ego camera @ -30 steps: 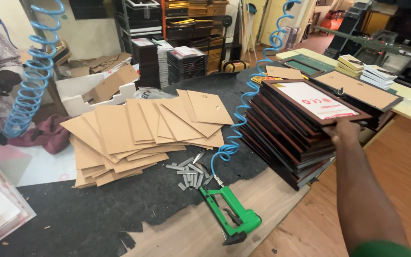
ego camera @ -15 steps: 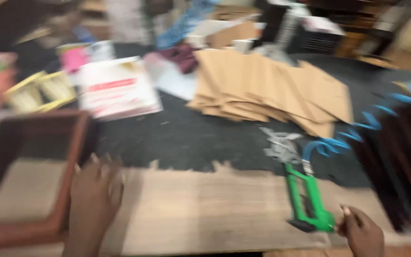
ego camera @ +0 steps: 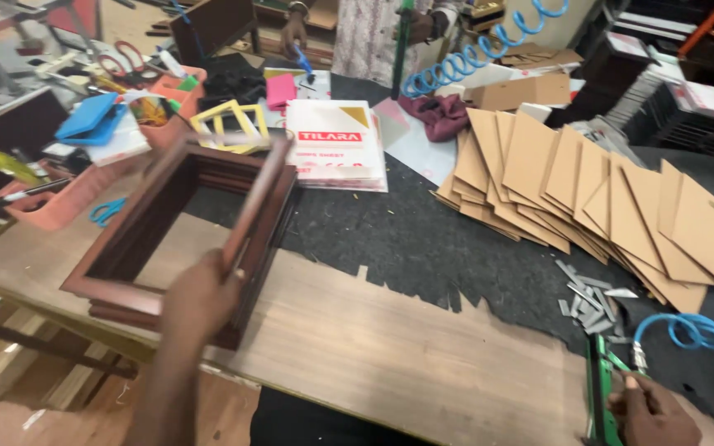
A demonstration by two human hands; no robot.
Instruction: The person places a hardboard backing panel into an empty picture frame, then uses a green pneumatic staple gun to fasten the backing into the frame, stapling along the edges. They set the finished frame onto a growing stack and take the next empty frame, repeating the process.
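Gripping the top dark wooden frame [ego camera: 249,216] of a stack [ego camera: 126,272] at the left of the picture, the left hand [ego camera: 202,299] lifts its edge, while the right hand [ego camera: 650,413], lower right, clasps a green air stapler [ego camera: 598,395] on the wooden surface [ego camera: 390,339] near brown backing boards [ego camera: 588,177].

The long wooden desk [ego camera: 390,347] has a light brown top, and a dark grey felt mat [ego camera: 423,239] with a ragged cut edge covers its far part. Below the near left edge, a wooden plank floor [ego camera: 59,405] is visible. Behind the desk on the right stand dark shelves with black stacked trays [ego camera: 663,99]. At the far left stands a grey metal frame [ego camera: 18,21]. The light is even and soft.
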